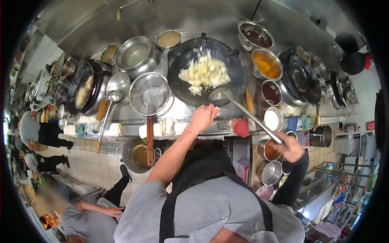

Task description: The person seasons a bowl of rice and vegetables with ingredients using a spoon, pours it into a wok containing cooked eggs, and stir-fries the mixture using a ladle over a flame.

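Observation:
A dark wok sits on the range in front of me with pale yellow and white chopped food in it, blurred by motion. My left hand is closed at the wok's near rim, with a bit of white cloth by its fingertips; the grip itself is partly hidden. My right hand is wrapped around the long handle of a metal ladle. The ladle's bowl rests at the wok's near right edge, beside the food.
To the left are a wire strainer, a perforated skimmer and a steel pot. Bowls of amber liquid and dark sauce stand on the right. A bamboo brush is near the ladle. Other people are at left.

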### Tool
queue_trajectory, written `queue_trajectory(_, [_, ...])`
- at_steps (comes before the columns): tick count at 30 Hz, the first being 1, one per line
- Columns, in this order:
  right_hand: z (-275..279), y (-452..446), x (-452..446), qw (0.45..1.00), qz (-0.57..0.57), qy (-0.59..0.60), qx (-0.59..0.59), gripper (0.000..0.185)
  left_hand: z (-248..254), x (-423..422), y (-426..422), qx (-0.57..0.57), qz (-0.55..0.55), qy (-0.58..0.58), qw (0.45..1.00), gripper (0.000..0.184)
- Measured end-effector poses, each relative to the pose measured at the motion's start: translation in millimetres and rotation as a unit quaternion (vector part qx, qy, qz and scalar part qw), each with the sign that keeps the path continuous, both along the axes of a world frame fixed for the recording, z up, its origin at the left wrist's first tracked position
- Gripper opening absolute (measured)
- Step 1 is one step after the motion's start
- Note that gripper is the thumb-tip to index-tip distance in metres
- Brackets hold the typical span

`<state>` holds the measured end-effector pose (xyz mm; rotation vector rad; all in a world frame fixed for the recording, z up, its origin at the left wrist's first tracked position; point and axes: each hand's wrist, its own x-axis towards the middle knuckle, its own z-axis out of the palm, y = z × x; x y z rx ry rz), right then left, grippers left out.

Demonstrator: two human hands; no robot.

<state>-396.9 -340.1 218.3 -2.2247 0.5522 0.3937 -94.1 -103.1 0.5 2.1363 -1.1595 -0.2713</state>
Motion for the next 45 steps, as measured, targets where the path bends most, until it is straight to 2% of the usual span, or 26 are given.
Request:
queue_trajectory(1, [-5,-6,7,1.000,0.006,0.018,0.004,0.058,-8,10,-9,0.016,0.006,0.008,1.000,0.034])
queue_trajectory(2, [-38,-16,18,0.994,0.060,-0.015,-0.091,0.057,-16,14,-15,0.027,0.003,0.003,1.000,0.035])
queue_trajectory(4, [-144,-33,64,0.987,0.094,-0.026,-0.129,0.055,-31,20,-24,0.053,0.001,-0.005,0.999,0.038])
queue_trajectory(5, [-163,-18,108,0.983,0.042,-0.006,-0.181,0.054,-43,23,-27,0.040,0.008,0.001,0.999,0.041])
queue_trajectory(6, [-228,-35,126,0.977,0.021,-0.146,-0.156,0.055,-45,22,-28,0.051,0.012,0.008,0.999,0.041])
queue_trajectory(8, [-245,-43,155,0.975,-0.142,-0.137,0.101,0.058,-43,26,-32,0.066,0.024,0.016,0.997,0.041])
queue_trajectory(10, [-204,-12,167,0.893,-0.299,-0.119,0.315,0.059,-49,24,-32,0.059,0.029,0.006,0.998,0.039])
queue_trajectory(12, [-203,2,186,0.879,-0.330,-0.162,0.304,0.045,-58,25,-36,0.062,0.044,-0.007,0.997,0.038])
queue_trajectory(14, [-257,30,234,0.909,-0.295,-0.264,0.128,0.030,-49,20,-34,0.059,0.049,-0.008,0.997,0.037])
queue_trajectory(16, [-243,48,268,0.879,-0.325,-0.156,0.312,0.016,-50,21,-36,0.073,0.049,-0.012,0.996,0.037])
queue_trajectory(18, [-229,15,286,0.835,-0.241,-0.117,0.480,0.010,-36,20,-36,0.064,0.048,-0.006,0.997,0.036])
queue_trajectory(19, [-198,6,285,0.847,-0.210,-0.093,0.480,0.011,-32,17,-34,0.060,0.048,-0.001,0.997,0.036])
queue_trajectory(20, [-177,5,277,0.876,-0.195,-0.085,0.433,0.019,-32,17,-34,0.058,0.050,-0.002,0.997,0.036])
queue_trajectory(22, [-111,31,246,0.964,-0.145,-0.126,0.185,0.044,-33,17,-35,0.051,0.053,-0.001,0.997,0.035])
queue_trajectory(24, [-142,15,216,0.944,-0.049,-0.324,-0.027,0.053,-40,18,-37,0.047,0.050,-0.003,0.998,0.035])
queue_trajectory(26, [-147,18,195,0.940,-0.075,-0.326,0.072,0.054,-44,19,-36,0.044,0.054,0.001,0.998,0.034])
queue_trajectory(27, [-130,27,184,0.925,-0.149,-0.219,0.271,0.049,-45,18,-37,0.042,0.059,0.007,0.997,0.034])
queue_trajectory(29, [-129,25,186,0.791,-0.242,-0.045,0.561,0.036,-47,16,-38,0.036,0.065,0.012,0.997,0.033])
queue_trajectory(30, [-183,4,196,0.724,-0.225,-0.021,0.652,0.029,-49,17,-39,0.033,0.065,0.010,0.997,0.033])
queue_trajectory(33, [-202,22,228,0.856,-0.244,-0.019,0.456,0.045,-49,16,-40,0.038,0.067,-0.002,0.997,0.033])
queue_trajectory(35, [-226,30,221,0.956,-0.132,-0.154,0.213,0.050,-47,12,-38,0.052,0.072,0.005,0.996,0.033])
queue_trajectory(37, [-231,21,227,0.949,-0.128,-0.164,0.236,0.052,-39,14,-41,0.064,0.080,0.019,0.995,0.033])
queue_trajectory(38, [-232,9,232,0.899,-0.180,-0.099,0.387,0.052,-40,16,-42,0.060,0.074,0.014,0.995,0.033])
queue_trajectory(40, [-228,-2,233,0.711,-0.268,0.040,0.649,0.050,-47,16,-41,0.055,0.064,0.006,0.996,0.032])
queue_trajectory(42, [-212,14,233,0.840,-0.238,-0.012,0.487,0.055,-49,17,-43,0.031,0.070,-0.001,0.997,0.032])
queue_trajectory(45, [-140,50,185,0.957,-0.114,-0.099,0.249,0.044,-44,10,-40,0.040,0.086,0.011,0.995,0.030])
